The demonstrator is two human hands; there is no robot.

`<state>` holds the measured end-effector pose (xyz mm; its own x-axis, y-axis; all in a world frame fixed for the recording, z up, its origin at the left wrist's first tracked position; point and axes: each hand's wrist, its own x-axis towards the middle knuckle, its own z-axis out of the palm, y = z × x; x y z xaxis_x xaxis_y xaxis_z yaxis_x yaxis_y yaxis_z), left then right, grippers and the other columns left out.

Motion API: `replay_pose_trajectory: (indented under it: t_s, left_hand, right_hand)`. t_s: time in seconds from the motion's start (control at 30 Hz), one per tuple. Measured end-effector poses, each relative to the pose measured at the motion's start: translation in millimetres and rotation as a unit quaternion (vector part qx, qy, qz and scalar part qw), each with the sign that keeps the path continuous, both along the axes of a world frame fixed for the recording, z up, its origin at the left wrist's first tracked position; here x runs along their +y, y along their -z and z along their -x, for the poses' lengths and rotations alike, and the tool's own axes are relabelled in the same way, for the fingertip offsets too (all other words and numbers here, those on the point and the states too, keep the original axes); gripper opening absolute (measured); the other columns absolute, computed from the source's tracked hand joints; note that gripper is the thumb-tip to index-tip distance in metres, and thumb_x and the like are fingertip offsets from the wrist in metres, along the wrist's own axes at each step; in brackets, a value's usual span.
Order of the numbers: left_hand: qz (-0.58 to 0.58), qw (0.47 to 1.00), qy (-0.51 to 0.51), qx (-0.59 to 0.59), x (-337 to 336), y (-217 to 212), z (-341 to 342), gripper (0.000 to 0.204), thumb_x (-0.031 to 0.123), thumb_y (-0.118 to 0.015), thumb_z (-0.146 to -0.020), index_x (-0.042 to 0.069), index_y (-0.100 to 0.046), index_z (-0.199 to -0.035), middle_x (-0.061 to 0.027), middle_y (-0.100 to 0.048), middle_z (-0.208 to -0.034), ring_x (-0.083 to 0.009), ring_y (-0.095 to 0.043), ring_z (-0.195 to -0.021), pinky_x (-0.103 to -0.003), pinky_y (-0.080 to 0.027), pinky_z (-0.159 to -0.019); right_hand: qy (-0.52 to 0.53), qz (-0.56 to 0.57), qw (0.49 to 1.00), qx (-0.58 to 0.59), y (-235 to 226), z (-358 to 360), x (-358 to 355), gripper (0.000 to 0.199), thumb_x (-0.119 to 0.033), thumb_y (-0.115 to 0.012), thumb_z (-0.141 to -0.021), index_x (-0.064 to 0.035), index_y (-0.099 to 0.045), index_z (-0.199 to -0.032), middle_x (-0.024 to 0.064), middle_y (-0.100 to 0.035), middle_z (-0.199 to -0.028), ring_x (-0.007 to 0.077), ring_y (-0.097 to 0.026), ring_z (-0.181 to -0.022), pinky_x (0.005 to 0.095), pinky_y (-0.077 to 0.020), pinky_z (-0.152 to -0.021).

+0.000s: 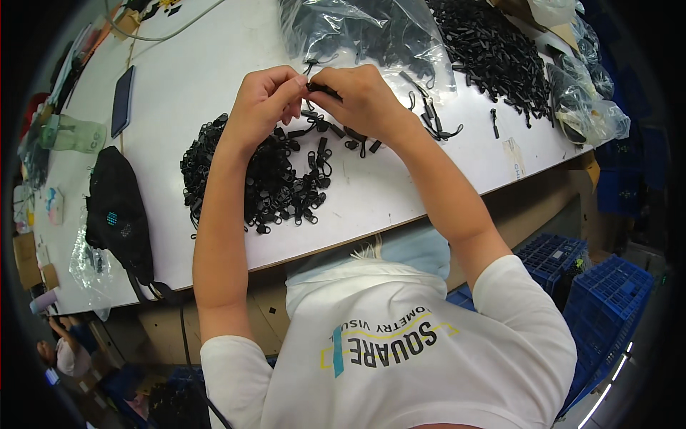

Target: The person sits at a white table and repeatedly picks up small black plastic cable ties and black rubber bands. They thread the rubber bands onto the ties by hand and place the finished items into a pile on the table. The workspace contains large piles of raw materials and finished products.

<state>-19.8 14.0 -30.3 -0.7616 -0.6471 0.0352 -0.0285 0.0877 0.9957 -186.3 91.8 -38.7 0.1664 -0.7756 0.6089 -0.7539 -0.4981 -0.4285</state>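
Note:
My left hand [267, 102] and my right hand [359, 98] meet over the white table, fingers pinched together. Between them is a small black zipper pull [325, 90], mostly hidden by the fingers; both hands grip it. A thin cord loop [311, 66] shows just beyond the fingertips. Below my left wrist lies a heap of black zipper sliders [277, 182], partly covered by my forearm. Several loose cord pulls [371, 143] lie beneath and beside my right hand.
A clear plastic bag [364, 32] with black pieces lies beyond my hands. At the far right is a large heap of small black parts [493, 61]. A phone [123, 101], a green bottle [80, 134] and a black pouch [118, 214] are at left. Blue crates [607, 307] stand below right.

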Motion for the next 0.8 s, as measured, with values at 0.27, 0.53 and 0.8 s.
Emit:
replay_pose_trajectory:
  t_s: [0.27, 0.53, 0.8]
  left_hand:
    - [0.030, 0.999, -0.017, -0.009, 1.6, 0.9, 2.1, 0.018, 0.013, -0.055, -0.091, 0.001, -0.058, -0.077, 0.0027, -0.051, -0.058, -0.0020, -0.044, -0.050, -0.018, -0.032, -0.044]
    - [0.103, 0.981, -0.157, 0.056, 10.2, 1.3, 10.1, 0.017, 0.013, -0.059, -0.091, -0.002, -0.063, -0.084, 0.0019, -0.051, -0.060, -0.0043, -0.043, -0.050, -0.019, -0.032, -0.046]
    - [0.031, 0.986, -0.068, 0.148, 10.0, -2.7, 8.5, 0.020, 0.014, -0.061, -0.090, -0.004, -0.065, -0.096, -0.0042, -0.061, -0.077, -0.0069, -0.048, -0.058, -0.019, -0.037, -0.050]
  right_hand:
    - [0.010, -0.002, 1.000, 0.001, 4.4, 0.4, -1.0, 0.023, -0.022, -0.067, -0.081, -0.0041, -0.056, -0.071, 0.0115, -0.056, -0.055, 0.0309, -0.057, -0.052, 0.0383, -0.0448, -0.051]
    - [0.007, -0.028, 0.999, 0.033, -2.3, -0.4, 3.1, 0.023, -0.024, -0.064, -0.084, -0.0053, -0.055, -0.074, 0.0100, -0.054, -0.053, 0.0297, -0.055, -0.050, 0.0384, -0.0426, -0.049]
    - [0.007, -0.070, 0.991, -0.113, -8.5, -4.7, 5.1, 0.019, -0.019, -0.063, -0.085, -0.0011, -0.057, -0.082, 0.0121, -0.057, -0.057, 0.0296, -0.055, -0.051, 0.0360, -0.0413, -0.049]
